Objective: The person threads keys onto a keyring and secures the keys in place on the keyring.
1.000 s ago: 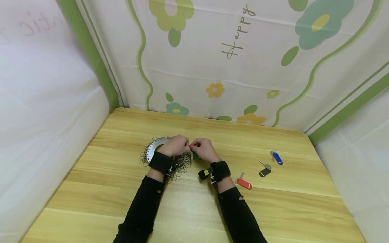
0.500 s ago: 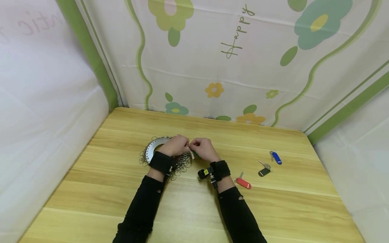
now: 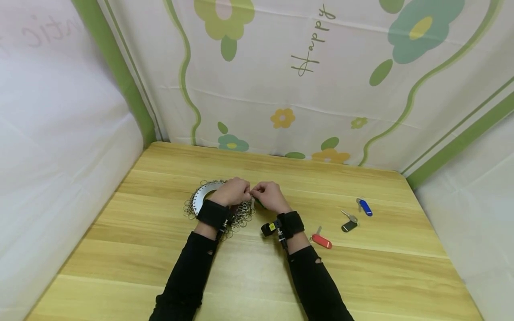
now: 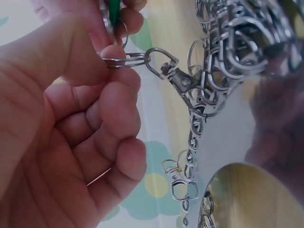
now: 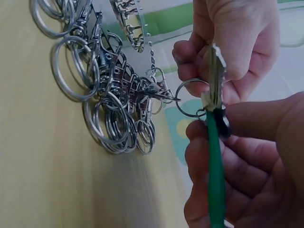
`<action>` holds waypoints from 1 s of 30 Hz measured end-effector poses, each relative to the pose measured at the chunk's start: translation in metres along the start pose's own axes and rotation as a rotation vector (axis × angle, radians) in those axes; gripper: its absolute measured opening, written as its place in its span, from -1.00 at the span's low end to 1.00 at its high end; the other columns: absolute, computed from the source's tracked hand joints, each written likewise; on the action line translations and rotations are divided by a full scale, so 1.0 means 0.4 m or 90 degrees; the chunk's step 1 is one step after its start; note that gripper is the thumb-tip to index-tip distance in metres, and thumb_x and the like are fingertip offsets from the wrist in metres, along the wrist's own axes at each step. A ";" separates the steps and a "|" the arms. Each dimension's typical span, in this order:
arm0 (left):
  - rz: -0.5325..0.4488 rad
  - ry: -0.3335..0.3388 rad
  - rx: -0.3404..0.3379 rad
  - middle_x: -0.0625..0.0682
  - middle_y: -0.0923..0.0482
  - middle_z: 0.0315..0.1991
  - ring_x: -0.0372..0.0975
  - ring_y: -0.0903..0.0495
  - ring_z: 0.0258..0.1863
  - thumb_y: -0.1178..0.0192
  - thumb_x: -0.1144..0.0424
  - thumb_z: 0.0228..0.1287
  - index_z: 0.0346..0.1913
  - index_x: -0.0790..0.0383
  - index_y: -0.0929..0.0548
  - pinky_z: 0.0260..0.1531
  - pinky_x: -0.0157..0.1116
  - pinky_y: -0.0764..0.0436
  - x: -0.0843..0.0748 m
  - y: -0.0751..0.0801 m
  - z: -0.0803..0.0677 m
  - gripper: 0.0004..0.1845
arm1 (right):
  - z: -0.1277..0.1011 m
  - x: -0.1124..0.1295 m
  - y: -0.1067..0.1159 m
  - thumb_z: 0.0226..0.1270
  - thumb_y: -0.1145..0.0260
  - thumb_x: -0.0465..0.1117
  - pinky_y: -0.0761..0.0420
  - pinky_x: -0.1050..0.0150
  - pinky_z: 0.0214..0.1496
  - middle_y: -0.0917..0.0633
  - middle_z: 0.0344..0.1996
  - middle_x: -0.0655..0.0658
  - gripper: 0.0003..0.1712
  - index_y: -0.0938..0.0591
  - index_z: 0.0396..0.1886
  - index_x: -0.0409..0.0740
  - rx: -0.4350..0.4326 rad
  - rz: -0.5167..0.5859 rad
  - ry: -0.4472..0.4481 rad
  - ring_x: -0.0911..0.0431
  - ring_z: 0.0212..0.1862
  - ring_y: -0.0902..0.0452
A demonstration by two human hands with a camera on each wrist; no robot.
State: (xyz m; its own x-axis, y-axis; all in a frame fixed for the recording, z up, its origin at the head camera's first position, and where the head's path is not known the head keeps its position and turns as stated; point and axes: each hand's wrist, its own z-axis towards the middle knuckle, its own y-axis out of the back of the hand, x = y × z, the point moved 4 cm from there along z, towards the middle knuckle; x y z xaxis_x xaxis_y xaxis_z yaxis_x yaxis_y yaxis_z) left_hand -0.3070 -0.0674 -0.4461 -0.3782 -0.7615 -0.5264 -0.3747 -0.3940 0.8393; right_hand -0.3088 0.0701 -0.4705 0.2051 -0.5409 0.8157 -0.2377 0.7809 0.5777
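My left hand [image 3: 234, 191] pinches a split key ring [image 4: 126, 61] between thumb and fingers. That ring hangs from a swivel clasp [image 4: 183, 80] on a flat silver metal hoop [image 3: 199, 200], whose edge carries many clasps and rings. Close beside it, my right hand [image 3: 270, 196] pinches a silver key [image 5: 216, 78] with a green key tag [image 5: 216, 175]. In the right wrist view the key's head overlaps the split ring at its right side, and a small ring links key and tag. My left hand and wrist cover part of the hoop in the head view.
On the wooden table [image 3: 160, 258] to the right lie a red-tagged key [image 3: 322, 241], a black-tagged key [image 3: 350, 226] and a blue-tagged key [image 3: 365, 207]. A white flowered curtain [image 3: 249, 89] stands behind the table and along both sides.
Both hands stay in almost the same spot, fingertips together. The key and green tag tilt slightly in my right fingers. The loose keys on the table have not moved.
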 end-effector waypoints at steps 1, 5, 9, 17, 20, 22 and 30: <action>-0.001 0.001 0.001 0.01 -0.32 -0.66 -0.21 -0.39 -0.80 -0.07 0.32 0.33 -0.51 0.20 -0.44 -0.57 -0.33 -0.34 0.000 0.000 0.000 -0.78 | 0.000 0.000 0.000 0.37 -0.22 -0.18 -0.37 0.30 -0.59 -0.66 -0.51 0.00 -0.84 -0.71 -0.33 -0.07 0.004 -0.002 0.001 0.11 -0.64 -0.41; -0.003 0.006 0.003 0.02 -0.35 -0.65 -0.20 -0.42 -0.80 -0.07 0.32 0.33 -0.50 0.20 -0.45 -0.58 -0.33 -0.36 0.000 -0.001 0.000 -0.79 | 0.001 0.001 0.000 0.38 -0.21 -0.17 -0.38 0.30 -0.56 -0.67 -0.48 -0.02 -0.82 -0.71 -0.32 -0.08 0.010 -0.010 0.000 0.11 -0.61 -0.41; 0.009 0.001 0.001 0.03 -0.37 -0.65 -0.20 -0.42 -0.80 -0.06 0.31 0.33 -0.50 0.19 -0.46 -0.57 -0.33 -0.37 -0.001 -0.004 0.002 -0.79 | 0.000 0.002 0.000 0.38 -0.22 -0.16 -0.38 0.30 -0.53 -0.67 -0.47 -0.01 -0.82 -0.71 -0.33 -0.08 0.009 -0.012 -0.002 0.12 -0.59 -0.42; 0.033 -0.002 -0.013 0.01 -0.36 -0.68 -0.20 -0.42 -0.79 -0.11 0.34 0.28 -0.53 0.19 -0.48 -0.58 -0.34 -0.33 -0.001 -0.004 0.005 -0.80 | 0.000 0.010 -0.008 0.38 -0.22 -0.17 -0.38 0.30 -0.55 -0.64 -0.50 0.02 -0.84 -0.70 -0.35 -0.05 0.012 -0.042 0.024 0.13 -0.60 -0.40; 0.048 -0.008 -0.019 -0.01 -0.34 -0.70 -0.22 -0.41 -0.78 -0.12 0.34 0.26 -0.55 0.18 -0.48 -0.59 -0.36 -0.31 0.000 -0.005 0.007 -0.79 | -0.001 0.014 -0.008 0.37 -0.22 -0.17 -0.38 0.30 -0.55 -0.64 -0.50 0.02 -0.84 -0.70 -0.36 -0.06 0.013 -0.049 0.033 0.14 -0.61 -0.40; 0.054 -0.014 -0.024 -0.02 -0.34 -0.70 -0.22 -0.41 -0.79 -0.13 0.35 0.25 -0.55 0.17 -0.48 -0.59 -0.36 -0.32 -0.002 -0.005 0.006 -0.79 | -0.002 0.018 -0.009 0.36 -0.23 -0.17 -0.39 0.31 -0.55 -0.65 -0.49 0.02 -0.84 -0.71 -0.34 -0.06 0.015 -0.050 0.040 0.14 -0.60 -0.41; 0.032 -0.001 -0.042 0.00 -0.36 -0.74 -0.21 -0.44 -0.83 -0.11 0.38 0.22 -0.60 0.18 -0.46 -0.62 -0.35 -0.36 0.002 -0.005 0.004 -0.77 | -0.006 0.034 -0.009 0.35 -0.25 -0.18 -0.42 0.31 -0.53 -0.65 -0.48 0.01 -0.86 -0.70 -0.33 -0.07 0.021 -0.060 0.057 0.14 -0.58 -0.43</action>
State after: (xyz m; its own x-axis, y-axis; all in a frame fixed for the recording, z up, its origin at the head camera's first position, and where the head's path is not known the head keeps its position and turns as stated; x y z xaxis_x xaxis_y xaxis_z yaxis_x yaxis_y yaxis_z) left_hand -0.3080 -0.0663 -0.4483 -0.3960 -0.7807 -0.4834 -0.2991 -0.3881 0.8717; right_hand -0.3027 0.0607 -0.4614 0.3121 -0.5797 0.7527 -0.2443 0.7167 0.6532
